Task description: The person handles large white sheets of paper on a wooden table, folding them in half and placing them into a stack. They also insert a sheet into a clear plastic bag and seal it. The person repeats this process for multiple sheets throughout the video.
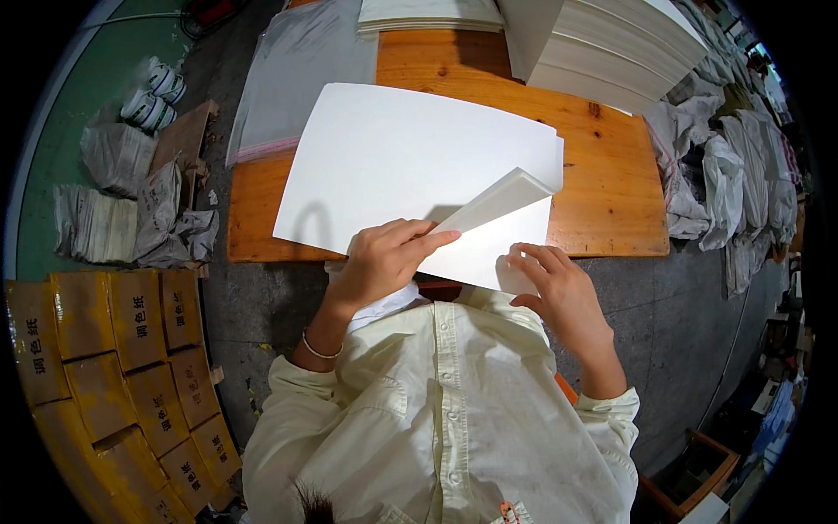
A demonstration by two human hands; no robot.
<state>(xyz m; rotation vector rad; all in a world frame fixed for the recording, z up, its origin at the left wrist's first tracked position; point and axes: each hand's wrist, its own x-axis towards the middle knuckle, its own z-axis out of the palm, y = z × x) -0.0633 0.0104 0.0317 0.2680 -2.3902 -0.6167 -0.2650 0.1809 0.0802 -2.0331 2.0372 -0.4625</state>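
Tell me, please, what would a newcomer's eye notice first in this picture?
Probably the white paper, bright in the middle on the wooden table, with its near right corner turned up. Next, perhaps, the brown boxes piled at the lower left, then the tall pale stack at the table's far right.

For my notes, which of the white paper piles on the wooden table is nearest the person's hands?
The broad pile, its near-right corner turned up at the left hand; the tall pile and low pile sit farther back, untouched.
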